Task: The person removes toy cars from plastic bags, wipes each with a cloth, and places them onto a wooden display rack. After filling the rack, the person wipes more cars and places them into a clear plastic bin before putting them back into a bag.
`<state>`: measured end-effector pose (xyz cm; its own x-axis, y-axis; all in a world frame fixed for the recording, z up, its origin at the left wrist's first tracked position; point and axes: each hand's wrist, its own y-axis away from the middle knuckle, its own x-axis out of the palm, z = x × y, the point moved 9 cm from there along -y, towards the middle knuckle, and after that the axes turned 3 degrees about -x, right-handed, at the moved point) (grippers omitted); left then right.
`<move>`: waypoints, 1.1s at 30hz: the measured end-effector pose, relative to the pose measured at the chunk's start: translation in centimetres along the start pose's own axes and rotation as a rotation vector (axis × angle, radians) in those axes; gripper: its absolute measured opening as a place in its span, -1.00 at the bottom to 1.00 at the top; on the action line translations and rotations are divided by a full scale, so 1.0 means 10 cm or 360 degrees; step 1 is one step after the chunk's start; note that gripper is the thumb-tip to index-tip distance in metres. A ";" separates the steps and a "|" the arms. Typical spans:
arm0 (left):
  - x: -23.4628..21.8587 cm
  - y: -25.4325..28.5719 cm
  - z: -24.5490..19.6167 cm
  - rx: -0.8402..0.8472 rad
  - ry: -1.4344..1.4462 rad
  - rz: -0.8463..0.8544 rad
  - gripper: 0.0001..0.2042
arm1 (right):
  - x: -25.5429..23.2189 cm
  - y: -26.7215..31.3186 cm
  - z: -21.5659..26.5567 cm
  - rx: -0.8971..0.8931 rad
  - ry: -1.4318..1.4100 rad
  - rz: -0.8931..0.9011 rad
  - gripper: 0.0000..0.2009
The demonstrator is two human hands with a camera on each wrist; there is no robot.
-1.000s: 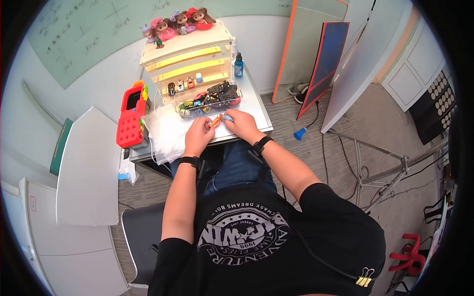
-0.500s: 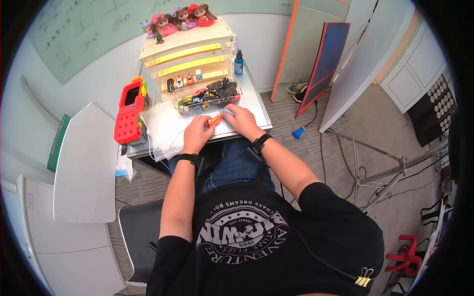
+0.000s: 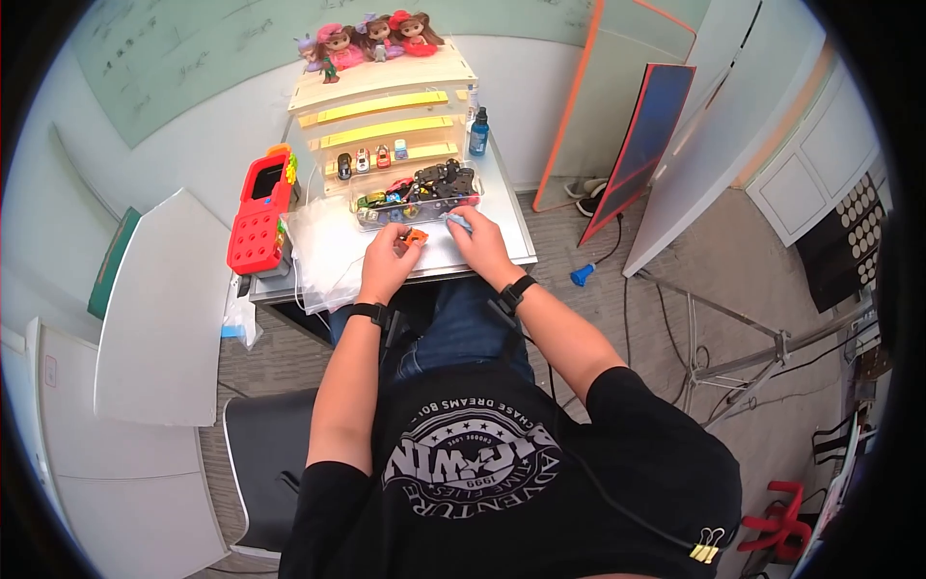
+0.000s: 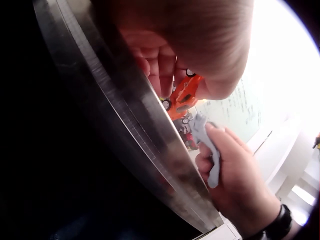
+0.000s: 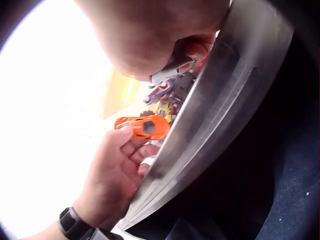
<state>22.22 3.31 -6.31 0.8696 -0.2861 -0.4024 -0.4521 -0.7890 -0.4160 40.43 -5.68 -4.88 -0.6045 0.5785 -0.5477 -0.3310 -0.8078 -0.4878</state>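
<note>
An orange toy car (image 5: 145, 127) is pinched between the thumb and fingers of my left hand (image 3: 388, 262); in the left wrist view the car (image 4: 184, 98) shows its wheels. My right hand (image 3: 481, 247) grips a soft-looking grey-blue piece (image 4: 207, 150), which ends near the car without clearly touching it. Both hands are over the front of the white table (image 3: 439, 257). Just behind them stands a clear bin (image 3: 367, 225) of toy cars and black parts. What the grey-blue piece is, I cannot tell.
Behind the bin, a wooden rack (image 3: 381, 89) holds several small cars, with dolls (image 3: 415, 37) on top. A red toy case (image 3: 258, 222) and plastic bags (image 3: 323, 256) lie left. A blue bottle (image 3: 478, 133) stands back right.
My hands have moved apart a little, and the orange car has turned in my left fingers. The grey-blue piece is now farther from the car. The head view has shifted slightly.
</note>
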 end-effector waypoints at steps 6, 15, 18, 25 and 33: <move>-0.01 0.04 0.01 -0.0207 0.0017 0.0080 -0.72 | 0.21 0.09 0.91 -0.0502 -0.0155 0.0180 -0.73; 0.04 0.04 0.06 -0.0120 0.0045 0.0012 -0.69 | 0.11 0.11 0.45 -0.0199 0.0004 0.0020 -0.74; 0.05 0.05 0.10 -0.0215 0.0045 0.0051 -0.69 | 0.09 0.15 0.04 -0.0156 0.0210 0.0094 -0.79; 0.13 0.08 -0.13 0.0235 -0.0269 0.0221 -0.64 | -0.10 0.10 -0.14 0.0019 -0.0089 0.0144 -0.76; 0.10 -0.08 -0.30 0.0013 -0.1035 0.0547 -0.69 | -0.14 0.17 -0.19 -0.0016 -0.0190 -0.0036 -0.75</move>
<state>24.02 2.04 -3.98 0.3863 -0.1343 -0.9125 -0.6816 -0.7081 -0.1844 42.11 -7.62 -6.21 -0.6791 0.5785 -0.4519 -0.3385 -0.7930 -0.5065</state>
